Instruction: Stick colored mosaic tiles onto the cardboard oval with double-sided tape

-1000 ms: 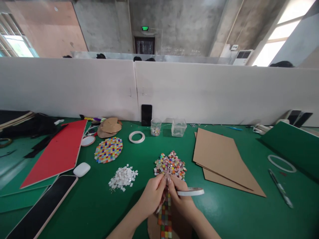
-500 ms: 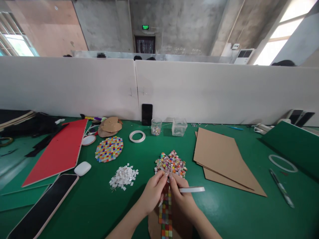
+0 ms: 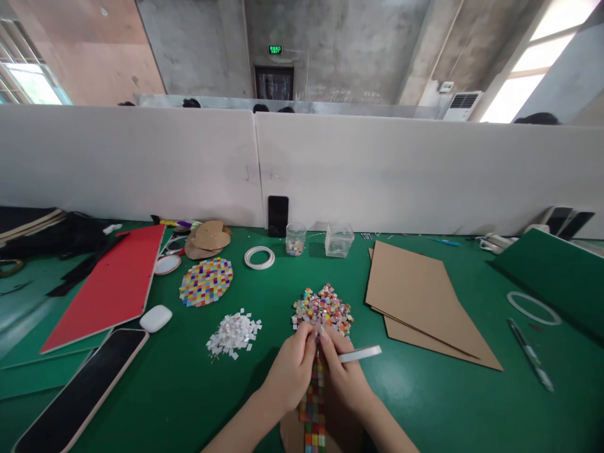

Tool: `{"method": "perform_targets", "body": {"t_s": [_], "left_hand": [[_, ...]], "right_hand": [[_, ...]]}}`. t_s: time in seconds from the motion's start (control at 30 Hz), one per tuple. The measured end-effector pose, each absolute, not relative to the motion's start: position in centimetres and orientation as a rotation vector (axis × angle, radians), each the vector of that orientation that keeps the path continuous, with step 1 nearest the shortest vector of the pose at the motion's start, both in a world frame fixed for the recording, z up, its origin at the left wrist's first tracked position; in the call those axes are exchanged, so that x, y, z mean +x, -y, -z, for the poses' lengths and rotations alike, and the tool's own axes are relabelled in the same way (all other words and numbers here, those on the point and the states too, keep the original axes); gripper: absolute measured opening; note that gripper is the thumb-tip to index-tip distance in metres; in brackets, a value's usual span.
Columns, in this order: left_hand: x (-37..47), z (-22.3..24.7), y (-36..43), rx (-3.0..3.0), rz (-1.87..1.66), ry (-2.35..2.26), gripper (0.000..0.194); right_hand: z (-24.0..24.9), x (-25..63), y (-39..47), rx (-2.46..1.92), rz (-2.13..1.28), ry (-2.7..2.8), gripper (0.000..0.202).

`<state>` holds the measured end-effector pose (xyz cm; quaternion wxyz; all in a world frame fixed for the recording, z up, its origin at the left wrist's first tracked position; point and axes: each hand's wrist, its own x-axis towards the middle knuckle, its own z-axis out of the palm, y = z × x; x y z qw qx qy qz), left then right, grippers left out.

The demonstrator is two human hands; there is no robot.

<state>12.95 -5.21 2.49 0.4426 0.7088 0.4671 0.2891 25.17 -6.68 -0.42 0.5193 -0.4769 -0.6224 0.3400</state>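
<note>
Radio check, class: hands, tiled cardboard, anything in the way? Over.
Left hand, right hand: fingertips close together, white roll in right. Cardboard below, colored tiles laid along it. Hands hide its far end; tile pile just beyond.

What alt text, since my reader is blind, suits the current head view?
The left hand and right hand are close together above cardboard bearing colored tiles. A white object juts from the right one; a multicolored pile lies beyond.

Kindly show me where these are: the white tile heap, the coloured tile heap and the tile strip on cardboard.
White tile heap (image 3: 234, 333), head view: middle of the heap.
Coloured tile heap (image 3: 323, 307), head view: middle of its visible part.
Tile strip (image 3: 312, 408), head view: tiles midway along its visible length.
</note>
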Motion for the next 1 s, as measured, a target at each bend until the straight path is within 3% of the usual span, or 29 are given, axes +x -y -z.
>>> {"method": "perform_targets", "body": {"t_s": [0.43, 0.67, 1.0], "left_hand": [[13.14, -2.05, 5.75, 2.013, -0.743, -1.338, 0.019], [13.12, -2.08, 6.13, 2.220, -0.749, -1.355, 0.021], [13.14, -1.63, 6.14, 2.261, -0.759, -1.410, 0.022]], "right_hand": [[0.85, 24.65, 6.88, -1.212, -0.711, 1.488, 0.027], [0.86, 24.71, 7.16, -1.236, -0.366, 1.708, 0.024], [0.86, 24.69, 6.59, -1.342, -0.190, 1.829, 0.025]]}}
